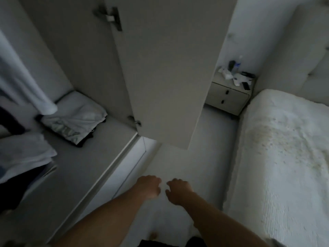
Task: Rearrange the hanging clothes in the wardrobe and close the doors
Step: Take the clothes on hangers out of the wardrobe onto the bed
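A: Locate the wardrobe door (165, 77).

B: It stands swung open at centre, far from the hands, its hinge (110, 16) at the top. The hanging clothes (21, 75) are at far left, pale and blurred, above folded clothes (73, 118) on the wardrobe floor (85, 157).

A: Hand status?

B: Left hand (149, 187) and right hand (179, 190) hang low and near, just apart, fingers loosely curled, holding nothing.

A: Current step?

B: Probably between rearranging and closing. Next move: raise a hand to the door edge and push it left.

A: Limitations?

B: The rail, the hangers and any second door are cut off. Items on the bedside cabinet (227, 97), right of the door and beside the bed (284, 148), are too small to identify.
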